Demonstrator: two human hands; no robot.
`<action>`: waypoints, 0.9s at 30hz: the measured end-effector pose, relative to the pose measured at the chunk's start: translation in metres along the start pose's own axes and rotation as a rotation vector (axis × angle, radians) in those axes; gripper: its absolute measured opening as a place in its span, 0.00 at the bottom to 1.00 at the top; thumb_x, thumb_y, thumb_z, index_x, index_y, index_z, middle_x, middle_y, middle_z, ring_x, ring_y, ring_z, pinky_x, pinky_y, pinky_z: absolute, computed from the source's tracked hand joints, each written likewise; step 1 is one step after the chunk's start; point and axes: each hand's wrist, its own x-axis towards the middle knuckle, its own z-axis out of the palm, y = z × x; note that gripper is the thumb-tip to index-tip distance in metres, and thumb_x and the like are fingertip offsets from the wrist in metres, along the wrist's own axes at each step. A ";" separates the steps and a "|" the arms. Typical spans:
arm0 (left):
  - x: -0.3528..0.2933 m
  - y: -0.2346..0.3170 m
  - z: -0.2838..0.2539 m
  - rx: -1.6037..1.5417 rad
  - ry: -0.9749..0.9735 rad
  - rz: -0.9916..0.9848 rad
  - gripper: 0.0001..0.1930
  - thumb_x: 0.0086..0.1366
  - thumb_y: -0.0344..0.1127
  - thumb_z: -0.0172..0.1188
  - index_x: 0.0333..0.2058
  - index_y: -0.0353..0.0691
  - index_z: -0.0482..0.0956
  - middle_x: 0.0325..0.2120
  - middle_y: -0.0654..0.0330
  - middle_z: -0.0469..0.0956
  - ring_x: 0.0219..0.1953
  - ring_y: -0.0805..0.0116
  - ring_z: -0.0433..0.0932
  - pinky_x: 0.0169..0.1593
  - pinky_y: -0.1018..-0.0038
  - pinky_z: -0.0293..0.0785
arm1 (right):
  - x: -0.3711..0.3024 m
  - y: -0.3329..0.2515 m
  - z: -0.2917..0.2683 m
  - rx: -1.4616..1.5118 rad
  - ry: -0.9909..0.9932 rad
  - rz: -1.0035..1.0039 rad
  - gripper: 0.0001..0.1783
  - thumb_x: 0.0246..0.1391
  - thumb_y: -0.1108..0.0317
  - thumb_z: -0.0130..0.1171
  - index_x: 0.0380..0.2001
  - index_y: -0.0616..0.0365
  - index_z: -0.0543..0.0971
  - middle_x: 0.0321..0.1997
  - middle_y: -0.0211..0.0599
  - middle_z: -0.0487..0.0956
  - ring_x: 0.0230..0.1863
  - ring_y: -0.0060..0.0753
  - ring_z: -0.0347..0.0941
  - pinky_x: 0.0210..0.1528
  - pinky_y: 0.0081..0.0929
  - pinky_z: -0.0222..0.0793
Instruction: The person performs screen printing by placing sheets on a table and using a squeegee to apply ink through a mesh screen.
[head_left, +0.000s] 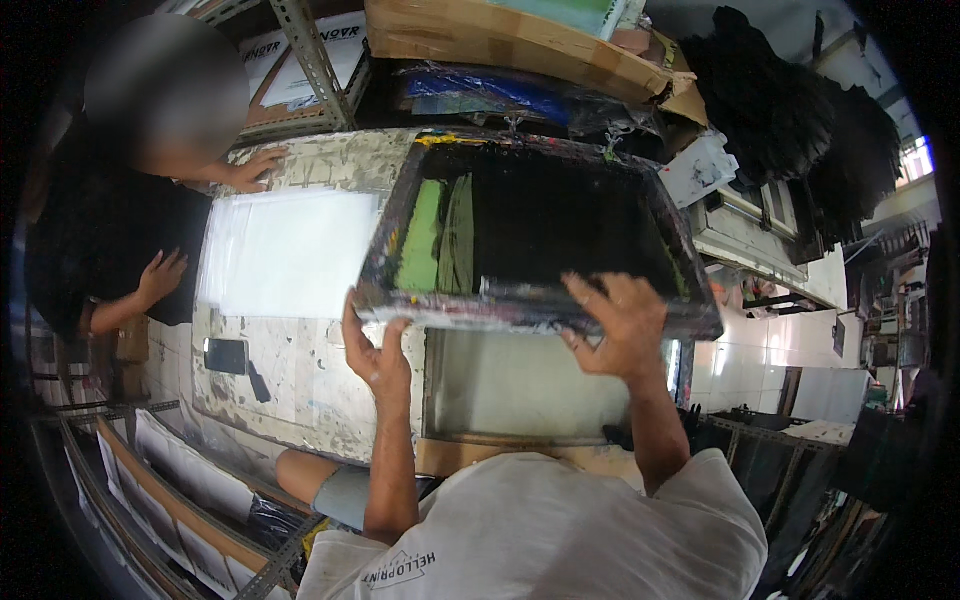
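A screen-printing frame (545,318) with black ink over its mesh stands tilted, its near edge raised above the work table and its far edge at clamps. Green patches (420,240) show on the mesh's left side. My left hand (378,350) grips the frame's near left corner, thumb and fingers around the rim. Over the near rim, right of its middle, my right hand (622,318) closes with its thumb on the outside. A thin greyish bar (515,287) lies inside the near edge beside my right fingers; its kind is unclear. Beneath the frame is a pale flat board (525,385).
A stack of white sheets (290,250) lies on the stained table (310,390) to the left, with a dark phone (226,356) nearer. Another person (120,230) stands at the left, one hand on the table. Shelves (180,480) with boards stand at the near left; a cardboard box (520,45) is behind.
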 end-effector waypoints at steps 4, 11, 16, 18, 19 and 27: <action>0.040 0.027 0.036 -0.095 -0.002 0.167 0.39 0.61 0.21 0.61 0.68 0.37 0.52 0.45 0.57 0.75 0.48 0.67 0.70 0.55 0.67 0.68 | 0.060 0.033 -0.022 -0.064 0.201 -0.099 0.38 0.33 0.42 0.73 0.52 0.43 0.83 0.29 0.39 0.75 0.29 0.44 0.74 0.32 0.42 0.68; 0.002 -0.075 0.055 0.809 -0.295 -0.031 0.18 0.62 0.44 0.69 0.40 0.35 0.77 0.33 0.50 0.80 0.36 0.49 0.79 0.41 0.58 0.74 | 0.153 0.069 -0.060 -0.012 0.204 -0.128 0.31 0.40 0.49 0.77 0.46 0.55 0.86 0.35 0.46 0.86 0.33 0.40 0.83 0.39 0.33 0.78; -0.030 -0.117 0.063 0.914 -0.364 0.161 0.13 0.61 0.37 0.67 0.34 0.32 0.77 0.29 0.49 0.77 0.33 0.47 0.76 0.39 0.56 0.73 | 0.166 0.077 -0.065 -0.030 0.124 0.036 0.31 0.40 0.49 0.77 0.44 0.58 0.86 0.37 0.48 0.86 0.37 0.40 0.83 0.42 0.34 0.76; -0.029 -0.112 0.072 0.755 -0.327 0.098 0.11 0.62 0.34 0.66 0.31 0.32 0.77 0.28 0.50 0.76 0.31 0.49 0.75 0.38 0.57 0.72 | 0.165 0.087 -0.061 -0.034 0.145 0.012 0.30 0.40 0.49 0.77 0.43 0.60 0.86 0.38 0.48 0.86 0.39 0.39 0.83 0.43 0.35 0.76; -0.030 -0.109 0.077 0.647 -0.289 0.048 0.10 0.63 0.33 0.65 0.30 0.32 0.76 0.27 0.51 0.76 0.30 0.51 0.75 0.38 0.59 0.71 | 0.164 0.095 -0.060 -0.058 0.158 0.000 0.30 0.40 0.49 0.77 0.43 0.59 0.86 0.38 0.48 0.86 0.39 0.39 0.82 0.43 0.35 0.76; 0.023 -0.077 0.039 0.268 -0.118 -0.168 0.08 0.67 0.30 0.63 0.30 0.34 0.76 0.24 0.65 0.72 0.29 0.76 0.67 0.34 0.74 0.66 | 0.173 0.089 -0.060 -0.077 0.177 -0.042 0.28 0.42 0.52 0.76 0.44 0.58 0.86 0.40 0.48 0.86 0.40 0.43 0.83 0.46 0.36 0.76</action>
